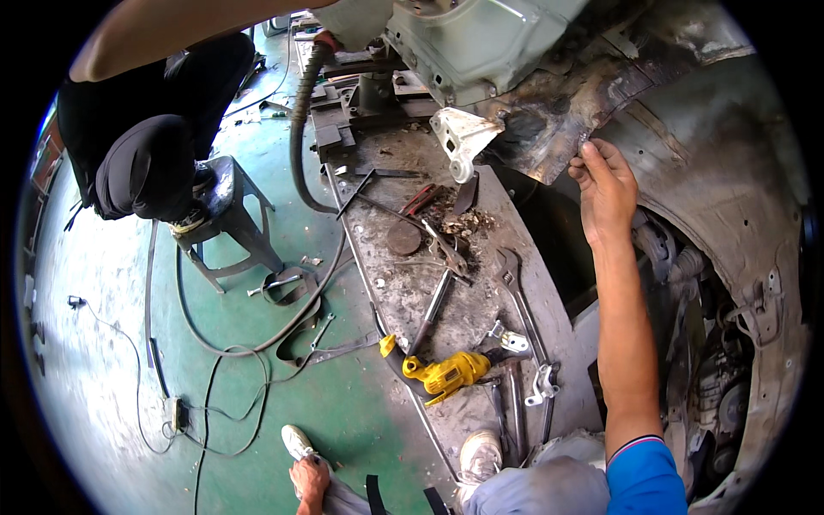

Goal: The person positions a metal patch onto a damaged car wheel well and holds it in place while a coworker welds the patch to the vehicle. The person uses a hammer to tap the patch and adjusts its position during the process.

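My right hand (pixel 605 176) reaches up at the right and pinches the lower edge of a scorched, rusty sheet-metal section (pixel 549 146) of a vehicle body. A white metal bracket (pixel 463 137) hangs just left of that section, beside a pale green-grey panel (pixel 481 43). My left hand (pixel 311 476) is low in the view, its fingers curled on my own lower leg near a white shoe. Between the hands, a grimy metal platform (pixel 386 275) carries a yellow power tool (pixel 445 373), a large adjustable wrench (pixel 519 300), pliers, bars and small brackets (pixel 542 386).
At upper left a co-worker in dark clothes (pixel 146 163) perches on a grey stool (pixel 245 223), an arm (pixel 146 30) raised. A thick hose (pixel 300 154), cords and straps lie across the green floor (pixel 129 266). The wheel well (pixel 730 386) is at the right.
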`<action>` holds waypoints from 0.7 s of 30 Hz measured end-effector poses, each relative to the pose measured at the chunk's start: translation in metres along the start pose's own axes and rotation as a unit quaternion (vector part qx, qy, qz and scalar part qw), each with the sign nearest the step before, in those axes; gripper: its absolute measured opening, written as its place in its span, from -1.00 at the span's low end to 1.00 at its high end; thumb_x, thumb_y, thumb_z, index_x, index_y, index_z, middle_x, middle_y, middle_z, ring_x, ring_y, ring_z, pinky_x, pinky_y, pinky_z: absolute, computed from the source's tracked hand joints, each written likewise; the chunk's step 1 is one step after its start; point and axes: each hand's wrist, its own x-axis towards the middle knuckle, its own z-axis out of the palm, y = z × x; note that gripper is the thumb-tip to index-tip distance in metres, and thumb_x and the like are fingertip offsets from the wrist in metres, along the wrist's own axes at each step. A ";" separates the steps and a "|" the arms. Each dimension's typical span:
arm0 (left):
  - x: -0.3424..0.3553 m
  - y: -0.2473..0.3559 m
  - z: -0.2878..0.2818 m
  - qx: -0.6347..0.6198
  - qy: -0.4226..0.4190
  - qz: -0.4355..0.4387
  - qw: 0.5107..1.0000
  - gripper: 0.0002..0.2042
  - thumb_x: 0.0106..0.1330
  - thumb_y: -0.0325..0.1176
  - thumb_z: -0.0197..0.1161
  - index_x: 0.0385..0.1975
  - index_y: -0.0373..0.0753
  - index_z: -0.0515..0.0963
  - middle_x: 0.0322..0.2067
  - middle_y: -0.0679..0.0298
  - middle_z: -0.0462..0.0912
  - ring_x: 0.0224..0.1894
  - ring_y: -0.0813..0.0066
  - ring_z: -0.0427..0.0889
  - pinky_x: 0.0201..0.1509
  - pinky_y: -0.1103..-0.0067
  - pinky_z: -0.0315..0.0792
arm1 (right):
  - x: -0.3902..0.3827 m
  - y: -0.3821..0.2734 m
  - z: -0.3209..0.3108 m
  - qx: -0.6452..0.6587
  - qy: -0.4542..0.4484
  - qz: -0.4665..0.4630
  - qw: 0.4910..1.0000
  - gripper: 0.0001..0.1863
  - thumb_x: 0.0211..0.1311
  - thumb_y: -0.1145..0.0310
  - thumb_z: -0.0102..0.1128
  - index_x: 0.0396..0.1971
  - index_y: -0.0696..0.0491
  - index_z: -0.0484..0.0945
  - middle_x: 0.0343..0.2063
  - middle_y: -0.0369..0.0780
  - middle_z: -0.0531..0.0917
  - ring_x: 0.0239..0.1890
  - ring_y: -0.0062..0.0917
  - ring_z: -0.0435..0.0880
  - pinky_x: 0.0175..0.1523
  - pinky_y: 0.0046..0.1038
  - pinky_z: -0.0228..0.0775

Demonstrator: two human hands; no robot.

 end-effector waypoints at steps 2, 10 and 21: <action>-0.003 0.006 -0.003 -0.004 0.009 0.002 1.000 -0.75 0.14 -0.20 0.21 -0.35 -0.22 0.68 -0.32 0.10 0.71 -0.09 0.12 0.61 0.05 0.22 0.36 | 0.000 0.000 -0.002 0.010 -0.002 0.006 1.000 -0.82 0.29 0.44 0.28 -0.17 0.17 0.55 -0.35 -0.28 0.64 -0.34 -0.63 0.62 -0.19 -0.58 0.50; -0.006 -0.001 -0.002 -0.013 0.048 0.025 0.998 -0.74 0.14 -0.23 0.18 -0.38 -0.27 0.70 -0.34 0.01 0.72 -0.18 0.06 0.66 0.00 0.24 0.43 | 0.001 0.000 -0.004 0.037 -0.011 0.053 0.998 -0.84 0.29 0.40 0.30 -0.20 0.11 0.56 -0.35 -0.31 0.65 -0.36 -0.64 0.60 -0.21 -0.60 0.48; 0.001 -0.005 0.005 -0.016 0.043 0.023 0.999 -0.72 0.14 -0.19 0.19 -0.34 -0.25 0.70 -0.32 0.03 0.72 -0.16 0.07 0.65 0.03 0.24 0.41 | 0.003 -0.006 -0.007 0.003 -0.023 0.066 0.998 -0.86 0.30 0.41 0.29 -0.20 0.08 0.57 -0.40 -0.36 0.61 -0.36 -0.68 0.56 -0.23 -0.61 0.40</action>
